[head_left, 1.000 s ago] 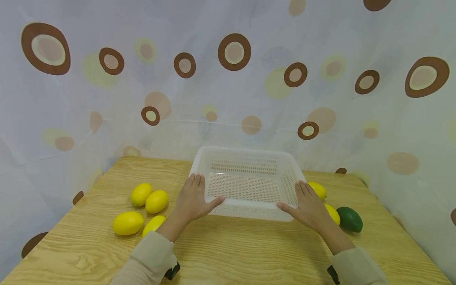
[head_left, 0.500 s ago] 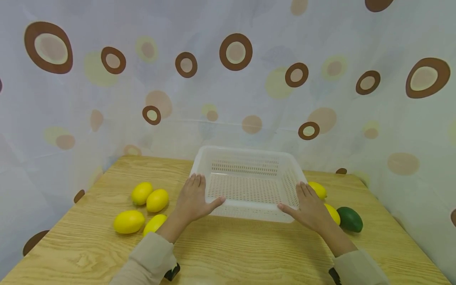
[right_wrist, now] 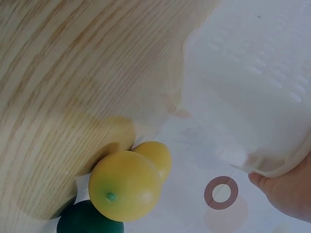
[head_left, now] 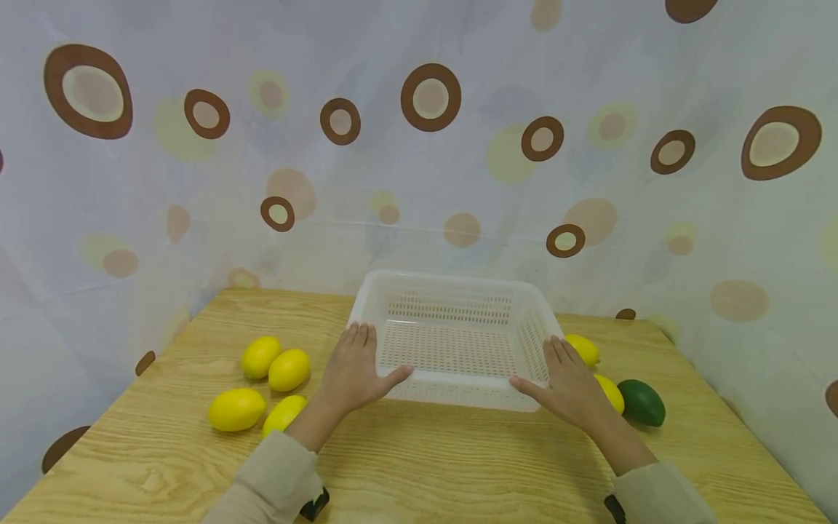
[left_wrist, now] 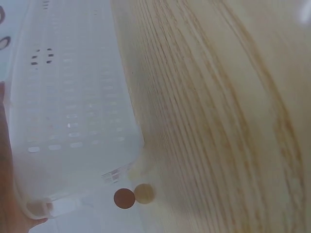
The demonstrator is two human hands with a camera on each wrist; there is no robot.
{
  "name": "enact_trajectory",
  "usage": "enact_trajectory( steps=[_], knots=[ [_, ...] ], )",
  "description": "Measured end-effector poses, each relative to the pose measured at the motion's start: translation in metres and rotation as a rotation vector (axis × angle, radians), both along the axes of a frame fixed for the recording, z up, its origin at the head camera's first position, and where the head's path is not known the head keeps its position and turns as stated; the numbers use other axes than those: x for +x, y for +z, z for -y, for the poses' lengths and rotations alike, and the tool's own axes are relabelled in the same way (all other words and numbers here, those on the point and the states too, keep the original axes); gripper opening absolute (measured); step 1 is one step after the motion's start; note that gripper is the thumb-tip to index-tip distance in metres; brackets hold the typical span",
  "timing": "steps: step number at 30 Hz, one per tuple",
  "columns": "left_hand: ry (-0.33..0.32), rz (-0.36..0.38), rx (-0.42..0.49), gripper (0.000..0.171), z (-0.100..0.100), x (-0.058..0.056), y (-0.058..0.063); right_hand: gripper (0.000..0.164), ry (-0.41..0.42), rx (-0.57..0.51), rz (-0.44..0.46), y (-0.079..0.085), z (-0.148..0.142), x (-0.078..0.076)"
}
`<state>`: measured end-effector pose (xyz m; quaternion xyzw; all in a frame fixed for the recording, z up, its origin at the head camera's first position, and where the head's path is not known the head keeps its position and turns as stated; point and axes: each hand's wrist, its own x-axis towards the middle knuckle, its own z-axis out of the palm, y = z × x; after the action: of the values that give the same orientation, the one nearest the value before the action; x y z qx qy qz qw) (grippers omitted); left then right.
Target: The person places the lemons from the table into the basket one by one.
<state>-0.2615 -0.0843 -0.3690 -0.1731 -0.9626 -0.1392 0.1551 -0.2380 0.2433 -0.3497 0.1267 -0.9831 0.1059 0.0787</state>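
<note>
A white plastic basket (head_left: 445, 348) with slotted walls stands mid-table, its long side facing me. My left hand (head_left: 353, 371) holds its near left corner, thumb along the front rim and fingers at the side rim. At the opposite near corner, my right hand (head_left: 571, 378) grips in the same manner. Part of the left hand (left_wrist: 7, 194) shows at the rim in the left wrist view; the right wrist view has the right hand (right_wrist: 289, 196) there too. Beside the right forearm lie two lemons, the nearer lemon (head_left: 609, 394) partly hidden, and a dark green fruit (head_left: 643, 402).
Several lemons lie left of the basket, including one lemon (head_left: 237, 409) at the near left and another lemon (head_left: 284, 415) partly behind the left forearm. Wooden tabletop (head_left: 458, 466) shows before the basket. A patterned curtain (head_left: 419, 175) hangs behind and along both sides.
</note>
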Motion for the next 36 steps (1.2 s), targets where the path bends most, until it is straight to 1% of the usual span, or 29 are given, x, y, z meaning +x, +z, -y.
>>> enact_trajectory(
  steps=[12, 19, 36],
  knots=[
    [-0.009, -0.016, 0.007, 0.094, 0.0006, 0.0041, 0.0003, 0.097, 0.001, 0.005, -0.008, -0.0037, -0.002, 0.0009],
    [-0.002, -0.038, -0.004, 0.093, 0.0004, 0.0061, 0.0002, 0.098, 0.002, -0.007, 0.006, -0.0022, -0.0013, 0.0036],
    [0.007, -0.036, -0.026, 0.093, -0.0003, 0.0082, 0.0004, 0.098, 0.001, -0.015, 0.01, -0.0018, -0.0014, 0.006]
  ],
)
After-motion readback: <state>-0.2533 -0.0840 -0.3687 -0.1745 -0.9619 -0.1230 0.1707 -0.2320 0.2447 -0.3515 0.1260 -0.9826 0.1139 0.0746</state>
